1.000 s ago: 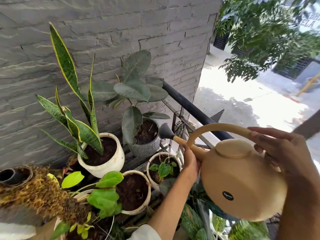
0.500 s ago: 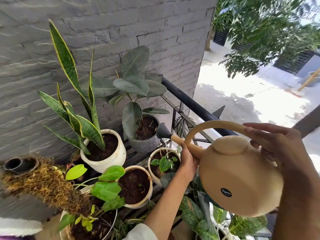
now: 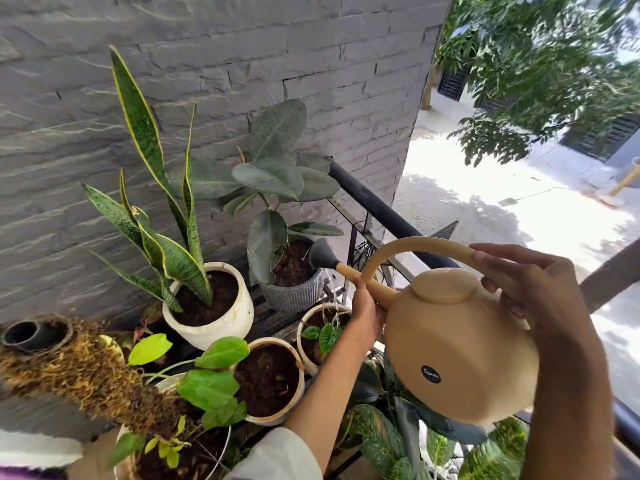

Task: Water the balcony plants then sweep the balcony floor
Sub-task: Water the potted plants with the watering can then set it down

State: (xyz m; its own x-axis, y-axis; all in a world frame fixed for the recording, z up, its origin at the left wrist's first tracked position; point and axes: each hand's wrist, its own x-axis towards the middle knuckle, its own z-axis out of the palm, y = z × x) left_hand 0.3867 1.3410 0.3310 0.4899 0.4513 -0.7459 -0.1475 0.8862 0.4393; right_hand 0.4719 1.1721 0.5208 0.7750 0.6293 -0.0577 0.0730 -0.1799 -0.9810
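Two hands [image 3: 450,303] tilt one watering can [image 3: 460,344].

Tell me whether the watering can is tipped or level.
Tipped: the watering can leans spout-first, its rose over the grey pot.

A grey stone-brick wall [image 3: 214,64] fills the upper left and centre of the frame. A black railing [image 3: 388,211] runs diagonally from the wall's edge toward the lower right. Beyond it, at right, a sunlit pavement [image 3: 519,220] lies bright, dappled with shadow. A leafy tree [image 3: 540,71] fills the upper right, with dark shutters [image 3: 452,83] behind it.
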